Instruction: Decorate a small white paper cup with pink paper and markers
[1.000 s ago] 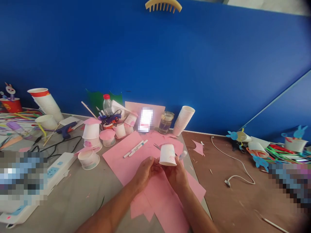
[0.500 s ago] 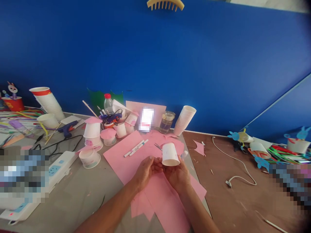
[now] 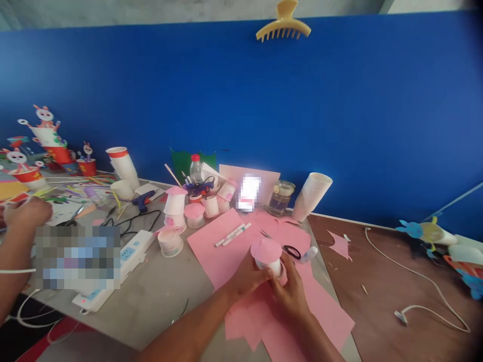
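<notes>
A white paper cup (image 3: 272, 267) stands between my hands above pink paper, with a round pink paper piece (image 3: 266, 249) on its top. My left hand (image 3: 247, 277) closes on the cup's left side, its thumb across the front. On the other side, my right hand (image 3: 291, 287) has its fingers around the cup's right and lower part. Just behind the cup lie scissors (image 3: 291, 252), partly hidden by it. A small white tube or bottle (image 3: 309, 254) rests to their right. Two white markers (image 3: 233, 235) lie on the pink paper sheets (image 3: 215, 246).
Pink-topped cups (image 3: 174, 204) stand at the left, near a power strip (image 3: 130, 251) and a glue gun (image 3: 145, 201). At the back are a lit phone (image 3: 249, 192), a glass jar (image 3: 281, 197) and stacked cups (image 3: 312, 196). Another person's hand (image 3: 28, 211) is at far left.
The cup has turned from showing its open rim to showing its pink top, and my hands now wrap its sides. The view has shifted left, bringing another person's hand into sight.
</notes>
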Tool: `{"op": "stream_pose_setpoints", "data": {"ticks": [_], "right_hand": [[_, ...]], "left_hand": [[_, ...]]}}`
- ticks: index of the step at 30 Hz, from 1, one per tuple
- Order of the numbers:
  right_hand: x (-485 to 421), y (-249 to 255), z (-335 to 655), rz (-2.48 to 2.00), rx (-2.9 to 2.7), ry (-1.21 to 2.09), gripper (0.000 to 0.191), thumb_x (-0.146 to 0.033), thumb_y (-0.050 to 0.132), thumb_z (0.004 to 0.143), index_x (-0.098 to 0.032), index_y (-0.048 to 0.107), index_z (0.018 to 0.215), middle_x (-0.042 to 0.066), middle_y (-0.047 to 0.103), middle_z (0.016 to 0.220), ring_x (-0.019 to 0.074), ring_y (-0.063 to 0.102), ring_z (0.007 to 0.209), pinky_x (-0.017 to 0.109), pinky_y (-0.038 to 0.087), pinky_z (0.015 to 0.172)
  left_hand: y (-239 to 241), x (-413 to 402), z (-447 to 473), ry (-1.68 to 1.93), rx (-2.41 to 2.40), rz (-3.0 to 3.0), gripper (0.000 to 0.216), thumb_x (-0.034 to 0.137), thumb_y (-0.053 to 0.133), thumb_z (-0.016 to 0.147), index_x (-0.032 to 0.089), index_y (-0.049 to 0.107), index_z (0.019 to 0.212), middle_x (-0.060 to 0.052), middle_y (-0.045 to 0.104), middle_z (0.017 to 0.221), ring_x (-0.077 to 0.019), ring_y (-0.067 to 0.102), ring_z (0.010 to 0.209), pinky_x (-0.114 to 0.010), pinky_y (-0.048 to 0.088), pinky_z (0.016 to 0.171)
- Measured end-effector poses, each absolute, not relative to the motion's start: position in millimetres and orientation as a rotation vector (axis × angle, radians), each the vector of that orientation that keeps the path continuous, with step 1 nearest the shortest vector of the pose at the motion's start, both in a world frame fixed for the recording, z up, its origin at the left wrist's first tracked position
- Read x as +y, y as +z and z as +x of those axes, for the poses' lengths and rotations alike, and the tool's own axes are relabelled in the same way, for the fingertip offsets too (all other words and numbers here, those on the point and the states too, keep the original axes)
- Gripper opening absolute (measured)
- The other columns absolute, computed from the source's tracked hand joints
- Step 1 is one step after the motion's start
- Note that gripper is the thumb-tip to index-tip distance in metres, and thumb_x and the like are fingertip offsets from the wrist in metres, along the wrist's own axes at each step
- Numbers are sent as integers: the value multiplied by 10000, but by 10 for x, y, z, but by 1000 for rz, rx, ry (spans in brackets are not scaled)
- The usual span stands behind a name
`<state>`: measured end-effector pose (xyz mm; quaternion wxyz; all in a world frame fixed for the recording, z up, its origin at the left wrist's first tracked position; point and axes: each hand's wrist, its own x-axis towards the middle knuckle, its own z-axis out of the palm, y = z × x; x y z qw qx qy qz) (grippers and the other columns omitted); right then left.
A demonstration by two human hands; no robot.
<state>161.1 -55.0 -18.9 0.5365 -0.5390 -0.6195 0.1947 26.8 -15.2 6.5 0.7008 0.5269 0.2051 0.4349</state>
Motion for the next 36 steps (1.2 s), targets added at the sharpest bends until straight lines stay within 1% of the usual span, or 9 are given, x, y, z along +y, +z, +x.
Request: {"op": "stream_pose_setpoints", "data": {"ticks": [4,8,11,18,24,26,30,32,36], "right_hand": [[-544,-205,1580,-1307,-1543,401,454,-458,508,860,-210,472,1238,119,602,1178,295,583,1062,425,497,858],[-555,-224,1589,-1314,-1554,382,522,-445,509,861,-207,396,1311,135,541,1264,316,530,1154,484,454,936],[-552,-287,1627,-1273,-1560,318,548,-436,531,851,-214,376,1327,142,494,1308,335,484,1199,530,419,965],[-506,-401,1660,-1215,-1560,338,579,-418,526,857,-241,321,1369,145,499,1298,346,468,1201,578,390,964],[-499,-389,1642,-1204,-1570,349,576,-420,530,850,-239,330,1358,141,514,1274,345,486,1175,558,400,946],[-498,-380,1642,-1209,-1570,349,557,-417,525,851,-239,340,1346,139,517,1266,341,492,1166,547,407,937],[-497,-358,1639,-1202,-1571,334,507,-405,507,860,-235,366,1316,135,523,1248,333,496,1159,531,415,926],[-502,-345,1629,-1200,-1573,332,498,-406,507,860,-233,375,1307,132,528,1238,329,501,1154,521,422,920],[-515,-334,1610,-1185,-1573,332,499,-399,504,859,-238,371,1313,127,523,1243,328,499,1160,523,416,933]], "left_hand": [[28,-133,277,959,463,1175,433,403,766,666,125,629,969,-75,633,853,-205,569,824,-329,435,777],[35,-113,268,1013,545,1172,427,416,760,665,119,627,942,-59,616,795,-174,544,737,-299,430,689],[67,-100,256,1081,611,1190,459,415,762,662,130,609,988,-66,625,860,-186,548,794,-308,430,734],[157,-45,205,1254,786,1210,460,400,743,680,160,558,1026,-80,606,950,-208,544,870,-330,429,795],[282,-19,49,1270,940,1326,458,348,723,694,174,546,1079,-83,621,1005,-233,556,929,-355,420,846],[279,-62,-84,1309,1021,1387,439,307,731,680,183,559,1064,-77,617,1004,-234,555,928,-359,419,845],[173,-239,-512,1480,1260,1435,421,278,742,645,190,597,1031,-85,580,1035,-262,535,1005,-384,406,893],[96,-343,-767,1481,1326,1431,422,278,751,623,189,602,1008,-85,604,1013,-278,546,1009,-407,398,921],[-11,-508,-1200,1391,1478,1411,399,313,721,650,187,616,1014,-102,637,1083,-309,557,1059,-444,385,956]]}}
